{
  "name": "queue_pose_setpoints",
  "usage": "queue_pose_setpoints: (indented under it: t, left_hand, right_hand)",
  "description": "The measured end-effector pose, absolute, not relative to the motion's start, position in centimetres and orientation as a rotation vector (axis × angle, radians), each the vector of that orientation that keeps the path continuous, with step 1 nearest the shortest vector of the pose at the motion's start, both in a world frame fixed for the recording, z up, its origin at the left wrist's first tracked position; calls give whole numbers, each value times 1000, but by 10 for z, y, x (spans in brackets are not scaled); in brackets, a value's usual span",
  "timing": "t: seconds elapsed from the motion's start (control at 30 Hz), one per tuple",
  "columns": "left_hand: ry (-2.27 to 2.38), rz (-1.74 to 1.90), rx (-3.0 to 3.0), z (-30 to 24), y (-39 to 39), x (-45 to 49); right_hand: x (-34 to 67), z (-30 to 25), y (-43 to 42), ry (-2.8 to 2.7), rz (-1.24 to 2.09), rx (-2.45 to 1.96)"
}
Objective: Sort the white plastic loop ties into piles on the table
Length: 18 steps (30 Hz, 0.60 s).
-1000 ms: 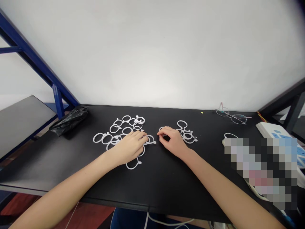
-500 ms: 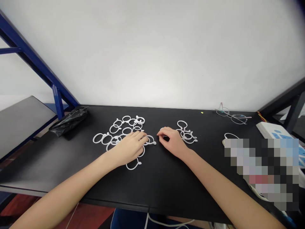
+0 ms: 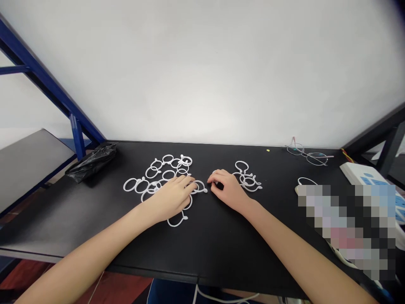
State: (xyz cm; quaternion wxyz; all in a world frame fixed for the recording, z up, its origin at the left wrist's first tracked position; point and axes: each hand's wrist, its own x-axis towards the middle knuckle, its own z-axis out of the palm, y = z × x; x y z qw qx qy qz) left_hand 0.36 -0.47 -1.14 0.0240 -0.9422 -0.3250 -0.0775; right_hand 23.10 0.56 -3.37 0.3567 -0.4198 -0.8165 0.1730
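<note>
My left hand (image 3: pixel 172 197) lies over the near edge of a loose heap of white plastic split rings (image 3: pixel 163 174), its fingertips on a ring (image 3: pixel 199 186) at the heap's right side. Another ring (image 3: pixel 174 224) sits just below that hand. My right hand (image 3: pixel 226 188) has curled fingers close to that same ring, with a further ring partly hidden behind them. A smaller cluster of linked rings (image 3: pixel 248 184) lies to the right of this hand. Whether either hand grips a ring is hidden.
Everything lies on a black tabletop (image 3: pixel 79 219). A black plastic bag (image 3: pixel 91 164) sits at its far left, wire eyeglasses (image 3: pixel 311 157) at the back right. A lone ring (image 3: pixel 306 179) and a white device with blue marks (image 3: pixel 360 175) are at the right, beside a pixelated patch.
My right hand has shifted slightly left, towards the ring at the heap's edge. My left hand and the rings have barely moved.
</note>
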Motion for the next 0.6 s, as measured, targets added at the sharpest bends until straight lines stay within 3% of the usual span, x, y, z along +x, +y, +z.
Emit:
queue_pose_setpoints:
  t: [0.6]
  left_hand:
    - [-1015,-163,-2892,-10,-6,5]
  right_hand:
    - [232,-36,6,-2113,467,-1086]
